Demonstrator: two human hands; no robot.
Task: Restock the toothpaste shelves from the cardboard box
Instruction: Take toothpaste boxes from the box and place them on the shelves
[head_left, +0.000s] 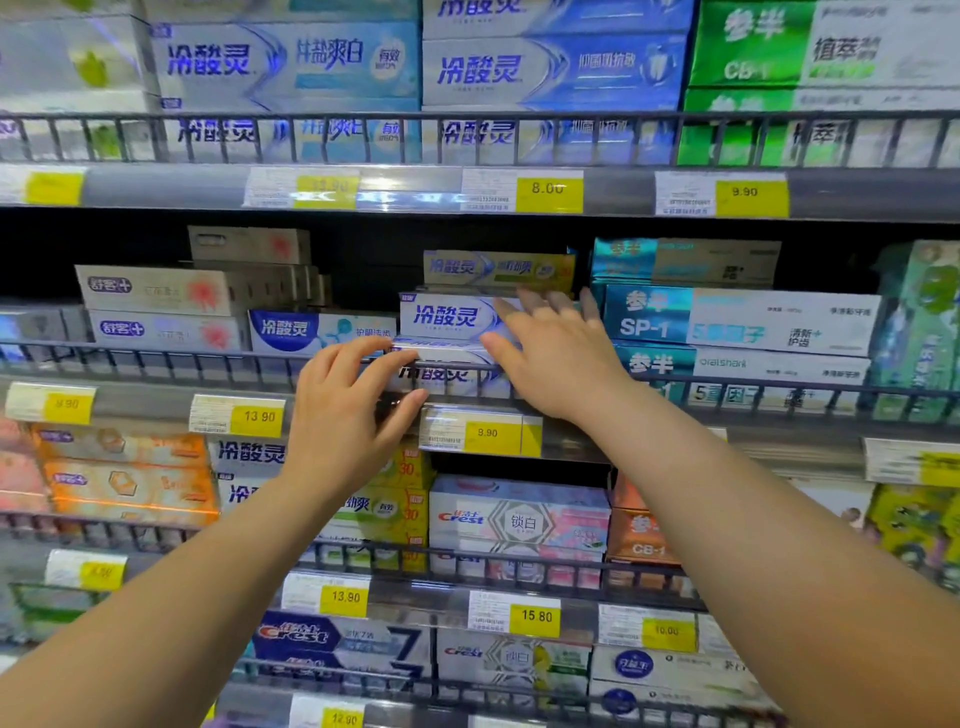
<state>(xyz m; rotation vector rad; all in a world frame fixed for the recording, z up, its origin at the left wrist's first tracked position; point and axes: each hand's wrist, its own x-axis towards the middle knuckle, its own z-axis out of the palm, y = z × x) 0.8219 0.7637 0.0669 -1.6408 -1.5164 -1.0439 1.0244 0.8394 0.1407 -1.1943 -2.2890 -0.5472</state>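
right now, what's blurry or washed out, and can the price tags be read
Head view: top-shelf boxes smeared by motion blur; glare streaks the clear price strip; the recess behind the middle shelf sits in deep shadow; the 15.80 tag reads clearly, the far-left tag is washed out.

Middle shelf (156, 400), centre bay. The left hand (345, 415) curls its fingers (387, 361) and thumb round the left end of a white-and-blue toothpaste box (447, 352), which lies level with the top of the wire rail (182, 358). The right hand (556, 358) lies over the box's right end, fingers straight and spread, tips reaching the matching box (447, 316) stacked above. Teal SP-1 boxes (737, 322) stand just beside on the right. A yellow 9.90 price tag (485, 432) sits on the shelf edge directly below.
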